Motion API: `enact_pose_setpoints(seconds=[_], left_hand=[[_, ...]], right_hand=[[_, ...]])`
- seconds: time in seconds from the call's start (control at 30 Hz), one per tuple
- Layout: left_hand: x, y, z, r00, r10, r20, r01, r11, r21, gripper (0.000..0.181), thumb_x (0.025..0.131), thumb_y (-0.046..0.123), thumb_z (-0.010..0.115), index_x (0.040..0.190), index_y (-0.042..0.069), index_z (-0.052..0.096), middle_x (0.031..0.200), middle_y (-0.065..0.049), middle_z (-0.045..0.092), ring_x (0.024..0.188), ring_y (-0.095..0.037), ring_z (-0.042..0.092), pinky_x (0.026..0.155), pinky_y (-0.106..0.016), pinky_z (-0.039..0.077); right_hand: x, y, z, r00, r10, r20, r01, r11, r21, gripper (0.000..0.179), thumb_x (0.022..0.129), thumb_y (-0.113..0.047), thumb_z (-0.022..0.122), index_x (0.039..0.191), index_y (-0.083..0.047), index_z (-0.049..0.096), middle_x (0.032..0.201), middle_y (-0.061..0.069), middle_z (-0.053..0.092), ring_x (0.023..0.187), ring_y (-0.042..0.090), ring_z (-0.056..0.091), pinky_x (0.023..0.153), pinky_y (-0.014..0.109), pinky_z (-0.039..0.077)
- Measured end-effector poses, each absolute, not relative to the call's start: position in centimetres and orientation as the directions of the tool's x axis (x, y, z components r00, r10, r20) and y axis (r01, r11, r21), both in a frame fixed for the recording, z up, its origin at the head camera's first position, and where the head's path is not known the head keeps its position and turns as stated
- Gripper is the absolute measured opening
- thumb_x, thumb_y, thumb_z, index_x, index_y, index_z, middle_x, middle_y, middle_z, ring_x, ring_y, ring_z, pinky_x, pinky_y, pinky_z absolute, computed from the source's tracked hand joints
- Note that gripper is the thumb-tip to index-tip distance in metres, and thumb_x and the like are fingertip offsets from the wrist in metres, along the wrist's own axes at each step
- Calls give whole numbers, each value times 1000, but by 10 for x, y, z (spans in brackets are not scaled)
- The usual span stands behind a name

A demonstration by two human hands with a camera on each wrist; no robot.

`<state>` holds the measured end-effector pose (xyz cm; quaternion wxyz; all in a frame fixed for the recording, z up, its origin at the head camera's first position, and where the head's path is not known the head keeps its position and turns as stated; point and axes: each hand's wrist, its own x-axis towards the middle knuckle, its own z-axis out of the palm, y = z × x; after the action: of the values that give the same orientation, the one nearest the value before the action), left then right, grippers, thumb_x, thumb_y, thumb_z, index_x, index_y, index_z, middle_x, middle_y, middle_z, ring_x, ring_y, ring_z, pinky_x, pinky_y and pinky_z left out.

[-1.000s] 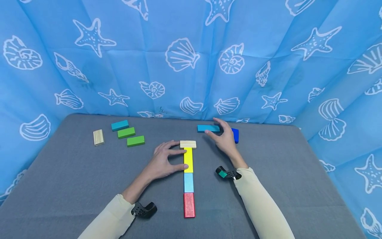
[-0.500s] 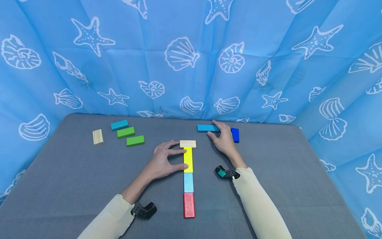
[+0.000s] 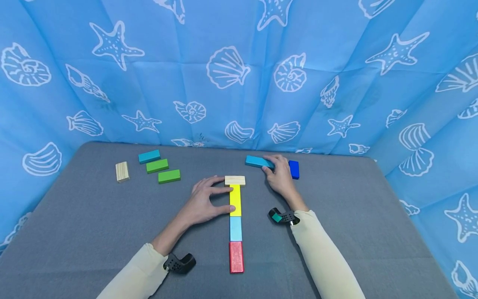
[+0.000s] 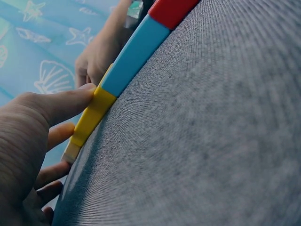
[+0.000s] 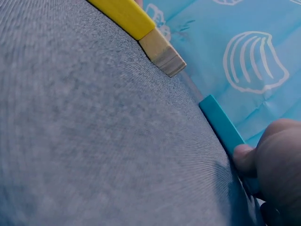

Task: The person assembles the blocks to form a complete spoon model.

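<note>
A row of blocks runs up the middle of the table: a red block (image 3: pixel 236 257), a light blue block (image 3: pixel 235 228), a yellow block (image 3: pixel 236 200) and, crosswise at the far end, a plain wooden block (image 3: pixel 235 180). My left hand (image 3: pixel 201 203) rests beside the row, thumb and index fingertips on the yellow block, another fingertip at the wooden one. At the back, my right hand (image 3: pixel 281 176) pinches the right end of a long turquoise block (image 3: pixel 255 161), whose left end is uncovered. The right wrist view shows the thumb (image 5: pixel 244 157) against the turquoise block's side.
Just right of my right hand lies a dark blue block (image 3: pixel 294 169). At the back left are a wooden block (image 3: pixel 122 172), a turquoise block (image 3: pixel 149 156) and two green blocks (image 3: pixel 157 166). A blue shell-patterned curtain (image 3: pixel 239 108) hangs behind the grey-covered table (image 3: pixel 93 232).
My right fingers have closed on the turquoise block, and its right end has swung slightly toward me. The left hand and the row have stayed still.
</note>
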<state>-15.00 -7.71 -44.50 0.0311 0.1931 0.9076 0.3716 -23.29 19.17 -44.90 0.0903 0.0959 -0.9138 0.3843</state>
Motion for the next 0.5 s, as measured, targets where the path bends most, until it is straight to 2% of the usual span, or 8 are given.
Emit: enact_pose_setpoints(seconds=[0.13, 0.3, 0.4, 0.5], left_hand=[[-150, -77, -445, -924, 375, 81, 324, 651, 686, 57, 81, 47, 83, 131, 22, 71, 154, -8, 47, 149, -34, 30, 118, -63, 14], [-149, -76, -445, -925, 370, 85, 324, 651, 686, 57, 81, 47, 83, 131, 22, 71, 154, -8, 47, 148, -35, 30, 118, -64, 14], [-150, -76, -444, -925, 370, 88, 326, 651, 686, 57, 81, 47, 83, 131, 22, 71, 154, -8, 47, 148, -35, 30, 117, -65, 14], [-151, -76, -443, -925, 371, 84, 324, 652, 686, 57, 81, 47, 83, 132, 22, 71, 154, -8, 46, 148, -36, 30, 117, -65, 14]], right_hand=[[-231, 187, -447, -962, -119, 246, -263, 649, -714, 33, 98, -5, 66, 130, -1, 66, 127, 19, 59, 122, 37, 48, 105, 52, 37], [-225, 172, -443, -955, -184, 234, -298, 581, -758, 33, 99, -5, 65, 131, 0, 66, 129, 20, 60, 124, 37, 50, 107, 53, 37], [-220, 161, -442, -946, -235, 222, -319, 566, -760, 33, 99, -7, 65, 131, 0, 66, 130, 20, 61, 125, 37, 51, 109, 56, 30], [-218, 152, -443, -938, -265, 225, -339, 565, -752, 33, 99, -9, 66, 131, 0, 66, 129, 19, 62, 124, 37, 52, 105, 59, 25]])
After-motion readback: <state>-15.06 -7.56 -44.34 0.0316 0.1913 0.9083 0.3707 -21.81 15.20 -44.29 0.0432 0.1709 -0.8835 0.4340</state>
